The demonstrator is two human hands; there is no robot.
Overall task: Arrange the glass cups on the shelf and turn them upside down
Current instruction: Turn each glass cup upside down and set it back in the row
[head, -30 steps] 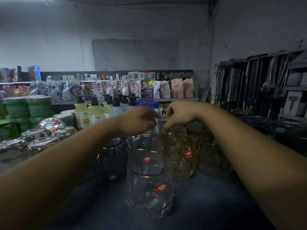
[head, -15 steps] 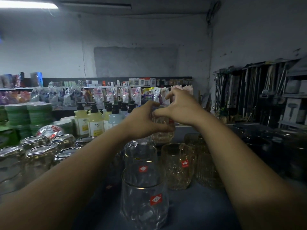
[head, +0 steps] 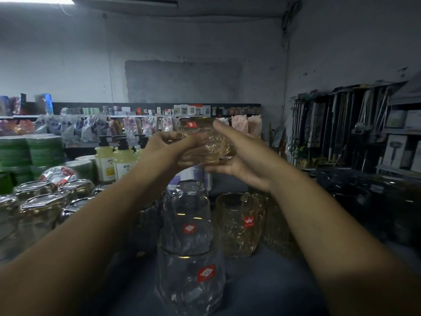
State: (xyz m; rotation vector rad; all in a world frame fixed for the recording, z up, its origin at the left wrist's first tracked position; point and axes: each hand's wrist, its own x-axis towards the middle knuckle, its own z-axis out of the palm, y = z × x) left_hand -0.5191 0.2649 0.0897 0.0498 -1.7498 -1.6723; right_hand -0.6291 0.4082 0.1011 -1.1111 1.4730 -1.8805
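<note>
An amber textured glass cup (head: 214, 145) with a red sticker is held in the air above the shelf, tilted over. My left hand (head: 167, 151) grips its left side and my right hand (head: 237, 156) cups it from the right and below. Below, on the dark blue shelf (head: 262, 281), stand a clear glass cup with a red label (head: 191, 267), a second clear cup (head: 186, 213) behind it, and an amber cup (head: 238, 224) beside them, all upright. Several inverted glasses (head: 38, 208) stand at the left.
Soap pump bottles (head: 112, 160) and green stacked lids (head: 29, 151) stand behind the glasses at the left. Packaged goods (head: 91, 126) fill the back shelves. Hanging tools and boxes (head: 355, 131) line the right wall. Dark glassware (head: 376, 197) crowds the right side.
Both hands lifted the amber cup from the back of the shelf up to chest height and tipped it over. The view tilted upward.
</note>
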